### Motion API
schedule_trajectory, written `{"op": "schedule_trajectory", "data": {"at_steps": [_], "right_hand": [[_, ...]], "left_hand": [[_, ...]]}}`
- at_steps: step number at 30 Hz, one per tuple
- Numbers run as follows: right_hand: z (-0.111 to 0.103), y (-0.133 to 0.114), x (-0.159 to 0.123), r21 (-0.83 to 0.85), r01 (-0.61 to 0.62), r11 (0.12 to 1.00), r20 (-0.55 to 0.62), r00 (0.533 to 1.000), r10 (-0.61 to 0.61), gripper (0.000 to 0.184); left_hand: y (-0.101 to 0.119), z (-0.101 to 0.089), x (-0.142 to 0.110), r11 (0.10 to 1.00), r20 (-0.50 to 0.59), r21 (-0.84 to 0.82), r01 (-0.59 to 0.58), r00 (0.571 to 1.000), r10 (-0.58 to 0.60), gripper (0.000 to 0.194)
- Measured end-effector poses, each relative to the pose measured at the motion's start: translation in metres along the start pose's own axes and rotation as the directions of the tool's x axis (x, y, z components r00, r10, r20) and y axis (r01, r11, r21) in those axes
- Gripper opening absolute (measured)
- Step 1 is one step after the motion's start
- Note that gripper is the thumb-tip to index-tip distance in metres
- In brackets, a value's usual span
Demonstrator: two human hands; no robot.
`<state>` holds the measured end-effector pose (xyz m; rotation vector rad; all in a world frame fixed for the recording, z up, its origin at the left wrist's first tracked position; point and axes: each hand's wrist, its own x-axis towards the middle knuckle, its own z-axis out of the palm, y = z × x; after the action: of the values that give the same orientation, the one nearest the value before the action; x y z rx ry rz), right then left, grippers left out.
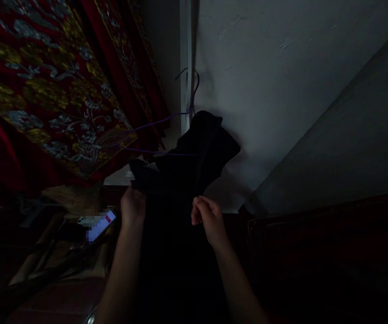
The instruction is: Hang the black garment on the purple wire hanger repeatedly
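A black garment (194, 157) hangs on a thin purple wire hanger (167, 119) against a pale wall, in dim light. My left hand (133, 206) is closed on the garment's left edge, just below the hanger's lower bar. My right hand (207, 218) pinches the dark cloth near the garment's middle, fingers curled together. The lower part of the garment disappears into shadow between my forearms.
Red fabric with gold and silver embroidery (45, 85) hangs at the upper left. A lit phone (101, 224) lies on cluttered cardboard at the lower left. A dark wooden piece of furniture (315, 252) stands at the lower right. A white pipe or trim (184, 58) runs up the wall corner.
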<state>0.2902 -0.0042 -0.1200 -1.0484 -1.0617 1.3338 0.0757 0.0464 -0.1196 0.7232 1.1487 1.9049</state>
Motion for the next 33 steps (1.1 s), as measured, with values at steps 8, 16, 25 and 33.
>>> {"op": "schedule_trajectory", "data": {"at_steps": [8,16,25,33], "right_hand": [[-0.052,0.005,0.000,-0.275,0.031,0.961,-0.145,0.987,-0.074,0.040],[-0.009,-0.021,-0.009,-0.214,0.283,0.935,0.326,0.923,-0.205,0.022],[-0.030,-0.070,0.010,0.070,-0.281,0.957,0.376,0.896,0.235,0.021],[-0.084,-0.129,0.078,-0.503,0.449,0.739,0.309,0.891,-0.331,0.034]], "left_hand": [[0.011,0.028,-0.036,0.994,0.273,0.105,-0.014,0.962,-0.016,0.028],[0.044,0.070,-0.091,0.850,0.594,0.264,-0.456,0.771,0.230,0.021],[0.029,0.025,-0.067,0.780,0.881,0.380,-0.497,0.450,-0.143,0.048],[0.015,-0.023,-0.051,0.483,0.854,0.512,-0.710,0.361,-0.374,0.019]]}}
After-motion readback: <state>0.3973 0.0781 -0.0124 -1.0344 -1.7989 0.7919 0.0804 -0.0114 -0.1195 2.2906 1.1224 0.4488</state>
